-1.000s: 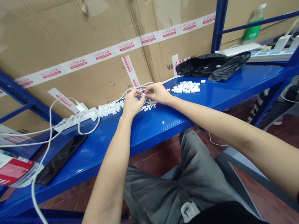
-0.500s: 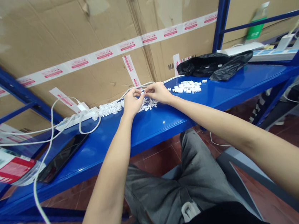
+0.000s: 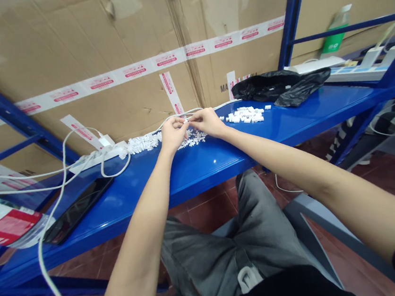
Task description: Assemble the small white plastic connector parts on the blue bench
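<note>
My left hand (image 3: 174, 132) and my right hand (image 3: 207, 121) meet over the blue shelf, fingertips pinched together. Between them is a small white plastic piece (image 3: 186, 120), too small to make out its kind. Both hands grip it from opposite sides. Below and between my hands lies a scatter of tiny white pieces (image 3: 193, 140). Left of my left hand spreads a heap of larger white pieces (image 3: 143, 143). To the right of my right hand is a pile of white block-like pieces (image 3: 245, 115).
A black plastic bag (image 3: 283, 86) lies behind the right pile. At left are a white power strip (image 3: 95, 158), cables, a dark phone (image 3: 78, 210) and a red-and-white package (image 3: 8, 224). Cardboard (image 3: 126, 27) stands along the back; a green-labelled bottle (image 3: 334, 32) is at far right.
The view has shifted slightly. My hands stay together at the same spot, with the fingers around the small white piece only a little altered.
</note>
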{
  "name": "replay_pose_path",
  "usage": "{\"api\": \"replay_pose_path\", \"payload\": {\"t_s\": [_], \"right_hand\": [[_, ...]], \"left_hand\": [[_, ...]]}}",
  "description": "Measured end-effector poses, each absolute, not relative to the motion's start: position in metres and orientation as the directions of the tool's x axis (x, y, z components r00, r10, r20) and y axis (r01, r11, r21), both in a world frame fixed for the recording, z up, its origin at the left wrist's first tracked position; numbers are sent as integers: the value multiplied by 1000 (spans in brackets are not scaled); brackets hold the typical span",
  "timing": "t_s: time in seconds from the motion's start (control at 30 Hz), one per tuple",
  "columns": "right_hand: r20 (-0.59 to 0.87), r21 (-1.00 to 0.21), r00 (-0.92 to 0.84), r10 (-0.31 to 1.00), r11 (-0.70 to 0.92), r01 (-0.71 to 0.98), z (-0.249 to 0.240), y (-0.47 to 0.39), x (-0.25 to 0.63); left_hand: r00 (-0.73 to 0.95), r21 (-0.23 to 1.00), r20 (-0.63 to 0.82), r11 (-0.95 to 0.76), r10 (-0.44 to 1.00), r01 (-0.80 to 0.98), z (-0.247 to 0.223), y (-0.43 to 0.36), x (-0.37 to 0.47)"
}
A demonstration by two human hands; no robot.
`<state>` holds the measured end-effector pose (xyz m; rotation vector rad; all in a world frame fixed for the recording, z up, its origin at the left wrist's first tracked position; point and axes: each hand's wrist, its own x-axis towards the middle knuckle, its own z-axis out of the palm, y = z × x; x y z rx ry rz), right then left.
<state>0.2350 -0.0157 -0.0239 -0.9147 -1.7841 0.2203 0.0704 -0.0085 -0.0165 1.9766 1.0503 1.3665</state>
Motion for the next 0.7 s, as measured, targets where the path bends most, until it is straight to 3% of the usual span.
{"api": "replay_pose_path", "payload": {"t_s": [0.7], "right_hand": [[738,-510,-158,656,695,507,-24,-19,235]], "left_hand": [[187,779,538,-569,822,264,-16,-7,71]]}}
